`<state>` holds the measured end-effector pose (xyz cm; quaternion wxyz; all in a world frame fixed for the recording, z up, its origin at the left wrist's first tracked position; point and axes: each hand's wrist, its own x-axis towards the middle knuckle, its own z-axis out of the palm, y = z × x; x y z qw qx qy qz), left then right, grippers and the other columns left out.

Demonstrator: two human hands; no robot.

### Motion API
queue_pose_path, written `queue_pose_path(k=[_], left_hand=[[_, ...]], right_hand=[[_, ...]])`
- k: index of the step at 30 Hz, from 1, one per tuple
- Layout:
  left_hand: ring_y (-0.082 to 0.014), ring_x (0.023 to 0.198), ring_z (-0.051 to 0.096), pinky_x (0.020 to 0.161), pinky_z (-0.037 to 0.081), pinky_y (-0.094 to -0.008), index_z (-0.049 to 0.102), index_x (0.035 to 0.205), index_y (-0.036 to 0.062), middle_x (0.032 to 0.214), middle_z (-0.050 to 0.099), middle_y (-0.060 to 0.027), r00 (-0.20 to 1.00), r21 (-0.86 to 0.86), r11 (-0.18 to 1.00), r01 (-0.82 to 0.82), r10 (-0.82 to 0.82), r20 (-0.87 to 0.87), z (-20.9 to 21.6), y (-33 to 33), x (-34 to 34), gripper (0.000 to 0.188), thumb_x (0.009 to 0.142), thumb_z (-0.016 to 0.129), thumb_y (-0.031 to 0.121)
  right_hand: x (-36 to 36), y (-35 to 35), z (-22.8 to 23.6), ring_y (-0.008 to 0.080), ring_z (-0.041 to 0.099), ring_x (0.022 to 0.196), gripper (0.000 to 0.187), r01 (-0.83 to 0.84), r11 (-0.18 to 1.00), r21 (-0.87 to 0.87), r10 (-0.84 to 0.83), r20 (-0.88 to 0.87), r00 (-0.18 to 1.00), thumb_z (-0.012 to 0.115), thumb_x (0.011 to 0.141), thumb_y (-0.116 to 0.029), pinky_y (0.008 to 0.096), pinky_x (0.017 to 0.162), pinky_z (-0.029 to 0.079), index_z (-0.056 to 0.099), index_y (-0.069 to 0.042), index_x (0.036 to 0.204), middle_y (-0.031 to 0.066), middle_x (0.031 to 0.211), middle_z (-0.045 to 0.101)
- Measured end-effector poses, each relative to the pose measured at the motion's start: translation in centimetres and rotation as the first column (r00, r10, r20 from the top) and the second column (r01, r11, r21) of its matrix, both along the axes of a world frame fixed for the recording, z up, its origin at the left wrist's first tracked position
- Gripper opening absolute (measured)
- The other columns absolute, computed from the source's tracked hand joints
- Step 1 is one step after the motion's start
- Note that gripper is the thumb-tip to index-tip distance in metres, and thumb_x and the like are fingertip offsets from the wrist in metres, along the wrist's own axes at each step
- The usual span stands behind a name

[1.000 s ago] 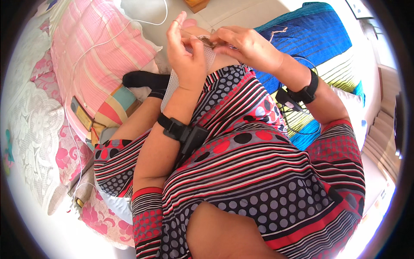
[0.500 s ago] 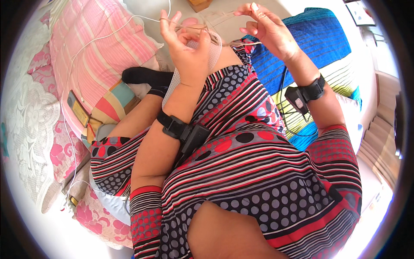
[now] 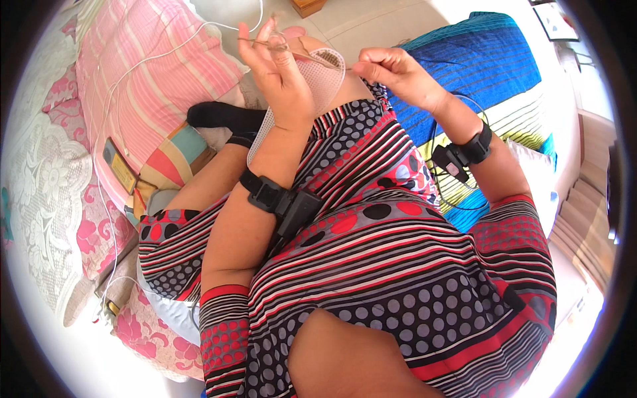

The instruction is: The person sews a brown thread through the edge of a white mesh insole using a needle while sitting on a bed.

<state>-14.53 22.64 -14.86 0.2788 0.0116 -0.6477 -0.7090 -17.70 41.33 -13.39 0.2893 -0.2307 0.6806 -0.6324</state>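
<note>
My left hand (image 3: pixel 285 89) is raised over my lap, fingers partly stretched, with thin brown yarn (image 3: pixel 271 45) looped about them. A strand of it runs across to my right hand (image 3: pixel 401 78), whose thumb and forefinger are pinched together on it. Whether a needle is in that pinch is too small to tell. Behind my left hand and wrist lies a white plastic mesh sheet (image 3: pixel 322 86) with a rounded end. Near that end it carries a small brown patch (image 3: pixel 328 57). My left hand hides part of the sheet.
A pink striped pillow (image 3: pixel 142 73) and a white cable (image 3: pixel 166 53) lie to the left, beside a patchwork item (image 3: pixel 174 158) and a phone-like object (image 3: pixel 119 166). Blue striped cloth (image 3: pixel 478 66) with a black cable is on the right. A wooden piece (image 3: pixel 308 6) stands on the far floor.
My right hand has come down and nearer to me, its fingers closing from spread to pinched. My left hand has turned and shifted slightly left, uncovering more of the mesh sheet and its brown patch.
</note>
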Motion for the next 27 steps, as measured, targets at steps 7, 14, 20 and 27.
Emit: queue_pose_path(k=[7,14,20,27], left_hand=[[-0.0146,0.069,0.059,0.073,0.049,-0.0255,0.010,0.138,-0.0051,0.128,0.042,-0.0240,0.999,0.043,0.998,0.035,-0.034,-0.008,-0.4,-0.1,0.2,0.056,0.099,0.032,0.030],[-0.0156,0.072,0.060,0.074,0.048,-0.0253,0.011,0.138,-0.0050,0.127,0.043,-0.0241,1.000,0.023,1.000,0.015,-0.014,-0.019,-0.4,-0.2,0.2,0.055,0.100,0.031,0.030],[-0.0165,0.087,0.059,0.080,0.046,-0.0267,0.016,0.137,-0.0051,0.127,0.046,-0.0216,1.000,0.006,1.000,-0.019,0.019,0.004,-0.6,0.0,0.5,0.056,0.095,0.046,0.017],[-0.0170,0.092,0.058,0.078,0.046,-0.0281,0.056,0.090,-0.0011,0.093,0.065,-0.0108,0.996,-0.297,0.955,-0.005,-0.022,-0.087,-1.0,0.5,0.9,0.008,0.084,0.052,0.000]], right_hand=[[-1.8,3.4,-0.8,0.0040,0.037,0.067,0.026,0.011,0.984,0.177,-0.001,-0.057,0.998,0.054,0.092,-0.016,0.0212,0.062,0.035,0.049,-0.002,0.070,-0.0046,0.068,0.043],[-3.1,9.2,-2.4,0.0027,0.028,0.061,0.031,0.162,0.913,0.374,-0.058,-0.274,0.960,0.056,0.091,-0.011,0.0225,0.051,0.026,0.039,-0.004,0.066,-0.0064,0.066,0.033],[-5.5,20.9,-4.0,0.0076,0.034,0.056,0.023,0.598,0.584,0.548,-0.195,-0.621,0.759,0.058,0.084,-0.017,0.0270,0.049,0.034,0.048,-0.001,0.070,0.0022,0.056,0.037],[-5.3,36.0,-8.1,0.0066,0.033,0.056,0.027,0.831,0.386,0.400,-0.307,-0.794,0.525,0.062,0.083,-0.016,0.0264,0.048,0.031,0.045,-0.001,0.068,0.0007,0.056,0.036]])
